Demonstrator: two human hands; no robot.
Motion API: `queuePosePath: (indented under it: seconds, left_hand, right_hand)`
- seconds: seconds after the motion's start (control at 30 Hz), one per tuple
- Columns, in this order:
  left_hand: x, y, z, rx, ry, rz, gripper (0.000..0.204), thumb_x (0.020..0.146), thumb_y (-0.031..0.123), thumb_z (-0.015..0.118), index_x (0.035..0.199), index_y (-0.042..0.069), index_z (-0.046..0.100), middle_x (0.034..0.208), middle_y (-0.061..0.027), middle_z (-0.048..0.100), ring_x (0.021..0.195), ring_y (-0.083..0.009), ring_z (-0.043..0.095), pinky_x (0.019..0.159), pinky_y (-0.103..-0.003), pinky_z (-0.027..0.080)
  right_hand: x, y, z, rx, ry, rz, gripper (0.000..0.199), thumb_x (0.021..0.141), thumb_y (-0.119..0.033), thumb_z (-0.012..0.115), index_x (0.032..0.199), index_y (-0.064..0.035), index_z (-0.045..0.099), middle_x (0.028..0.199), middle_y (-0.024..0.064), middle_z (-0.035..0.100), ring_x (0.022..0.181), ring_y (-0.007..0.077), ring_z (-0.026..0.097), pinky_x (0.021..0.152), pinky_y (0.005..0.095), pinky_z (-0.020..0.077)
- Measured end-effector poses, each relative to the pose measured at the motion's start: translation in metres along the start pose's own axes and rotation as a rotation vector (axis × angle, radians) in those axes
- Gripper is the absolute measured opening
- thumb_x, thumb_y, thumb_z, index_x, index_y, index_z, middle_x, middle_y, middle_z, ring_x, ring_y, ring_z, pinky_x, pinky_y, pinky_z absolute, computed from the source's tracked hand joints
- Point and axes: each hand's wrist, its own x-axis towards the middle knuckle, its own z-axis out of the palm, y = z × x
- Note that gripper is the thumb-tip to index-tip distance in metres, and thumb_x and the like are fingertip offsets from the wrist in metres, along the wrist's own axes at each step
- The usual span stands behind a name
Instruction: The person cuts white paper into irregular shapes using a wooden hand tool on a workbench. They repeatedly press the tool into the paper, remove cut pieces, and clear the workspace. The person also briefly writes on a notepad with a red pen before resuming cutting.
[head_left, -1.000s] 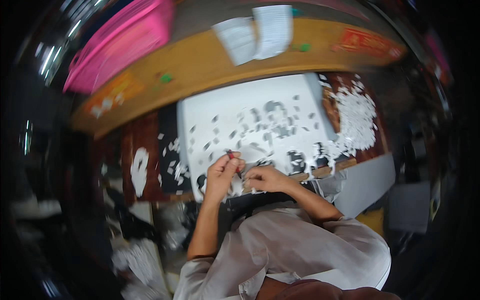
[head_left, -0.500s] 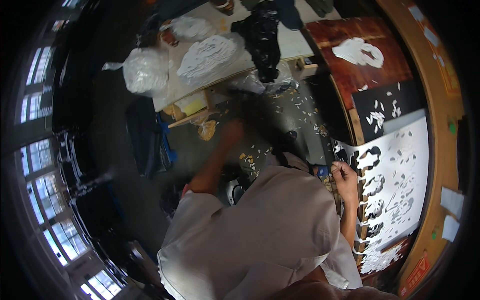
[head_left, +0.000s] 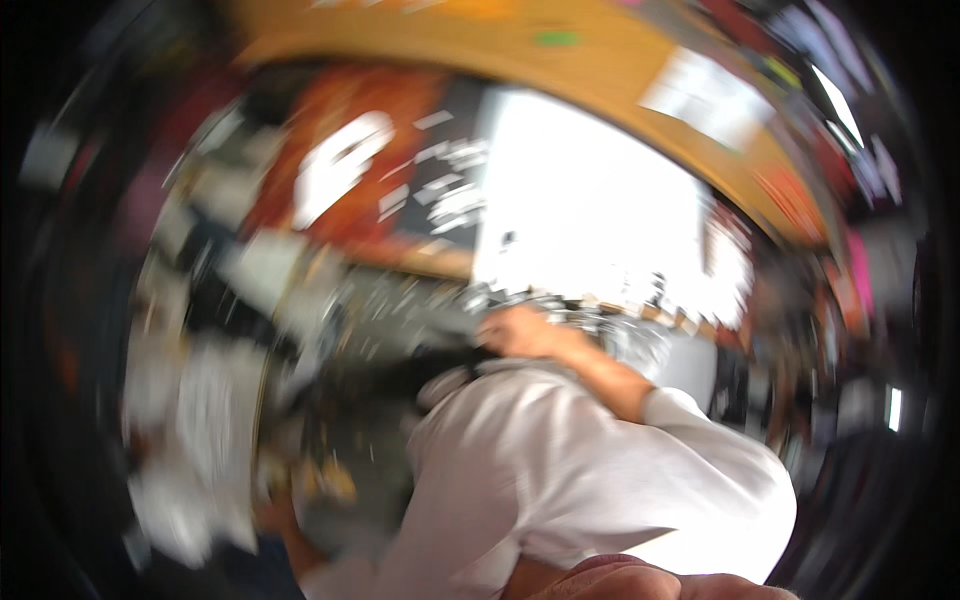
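The whole view is smeared by motion. My right hand (head_left: pixel 515 330) rests at the near edge of a large white sheet (head_left: pixel 590 210) on the table, with my forearm running back to my white shirt (head_left: pixel 560 470). The blur hides whether its fingers hold anything. My left hand (head_left: pixel 272 515) is low at the left, beside pale crumpled material (head_left: pixel 195 440), and is too blurred to read. To the left of the white sheet lies a red sheet with a white cut-out shape (head_left: pixel 340 160).
A wooden board (head_left: pixel 450 35) curves along the far side of the table, with a white paper (head_left: pixel 705 95) on it. Scattered white paper scraps (head_left: pixel 440 195) lie on a dark sheet. Clutter fills the left side.
The view has swung sharply, from the table toward the floor at my left and back again. My left arm has gone from the sheet down to the left, while my right hand stays at the table edge.
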Motion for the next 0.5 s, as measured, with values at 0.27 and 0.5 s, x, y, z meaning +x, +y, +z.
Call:
queuePosePath:
  seconds: [0.27,0.5]
  left_hand:
    - [-0.040,0.356,0.003,-0.786,0.088,1.181,0.029,0.107,0.024,0.063,0.112,-0.003,0.072,0.103,-0.0203,0.074,0.092,-0.0337,0.073,0.084,-0.041,0.060]
    - [-0.188,0.581,-0.210,-1.137,-0.361,1.497,0.023,0.107,0.014,0.060,0.108,-0.007,0.069,0.092,-0.0121,0.070,0.080,-0.0219,0.068,0.075,-0.034,0.057]
  right_hand:
    - [-0.071,0.031,0.017,0.175,0.291,0.271,0.015,0.091,-0.019,0.065,0.094,-0.0058,0.071,0.094,0.0154,0.074,0.088,0.0378,0.069,0.077,0.0465,0.0533]
    - [-0.154,0.101,0.000,0.276,0.834,0.385,0.020,0.095,-0.022,0.063,0.101,-0.0064,0.073,0.094,0.0151,0.074,0.088,0.0373,0.070,0.078,0.0469,0.0542]
